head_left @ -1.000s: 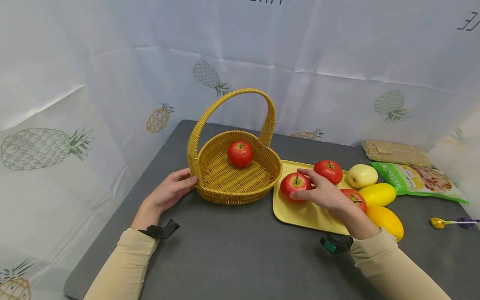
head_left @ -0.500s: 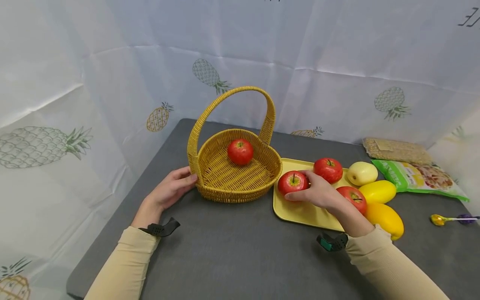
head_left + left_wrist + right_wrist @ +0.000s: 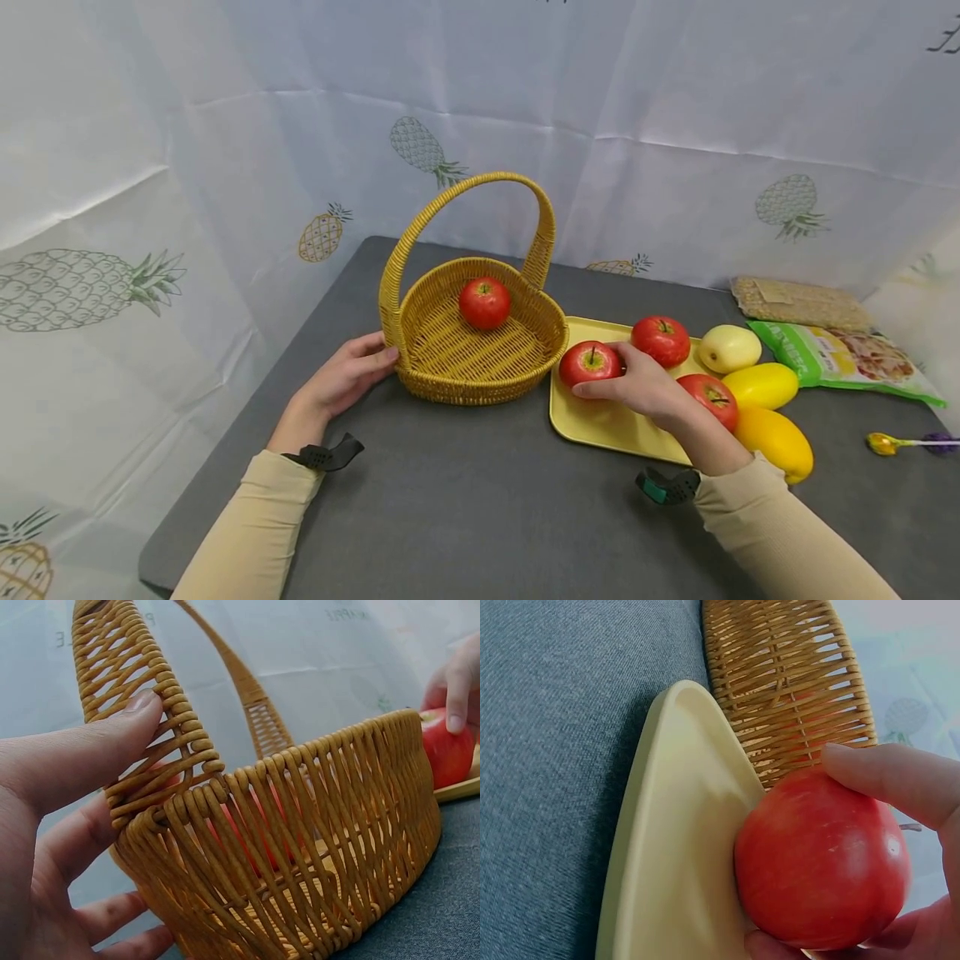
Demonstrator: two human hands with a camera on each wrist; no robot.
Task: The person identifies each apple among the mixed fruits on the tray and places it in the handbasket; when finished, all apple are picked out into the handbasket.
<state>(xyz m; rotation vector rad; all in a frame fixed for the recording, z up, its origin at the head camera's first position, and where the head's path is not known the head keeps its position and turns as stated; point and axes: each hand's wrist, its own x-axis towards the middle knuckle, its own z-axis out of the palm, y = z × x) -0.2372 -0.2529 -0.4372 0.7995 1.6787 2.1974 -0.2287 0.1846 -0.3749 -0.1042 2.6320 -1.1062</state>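
1. Under our right hand (image 3: 645, 387) sits a red apple (image 3: 590, 363) at the near corner of the yellow tray (image 3: 600, 421); thumb and fingers curl round it, and by the right wrist view it looks not yet lifted off the tray.
2. Our left hand (image 3: 341, 383) steadies the wicker basket (image 3: 480, 367), thumb pressed on the base of the handle, the other fingers lying loosely against the woven wall.
3. Across from that hand, inside the basket, one apple in the basket (image 3: 484, 302) already rests.
4. Beyond and beside the right hand, two more red apples (image 3: 661, 340), a pale apple (image 3: 730, 348) and two yellow fruits (image 3: 761, 385) wait, so we judge the work barely begun.
5. Further right on the table (image 3: 465, 508) lie snack packets (image 3: 847, 354) and a spoon (image 3: 885, 444).
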